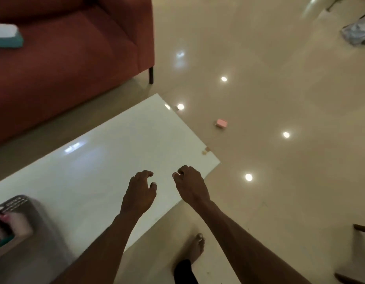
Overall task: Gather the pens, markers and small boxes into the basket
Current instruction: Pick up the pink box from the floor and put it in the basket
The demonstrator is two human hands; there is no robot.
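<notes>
A grey perforated basket point(37, 214) stands on the white table's near left end, blurred, with a pink box and other items inside. A small pink box point(221, 123) lies on the floor beyond the table's far right corner. My left hand point(139, 192) hovers over the table's right part, fingers curled loosely, holding nothing. Over the table's right edge my right hand point(190, 186) is also curled and empty. Both hands are well short of the pink box.
The white glossy table point(99, 160) runs diagonally. A red sofa point(64, 54) stands behind it with a white and teal box point(7, 36) on the seat. A plastic bag point(356, 34) lies far right. My bare foot point(195, 250) is on the beige floor.
</notes>
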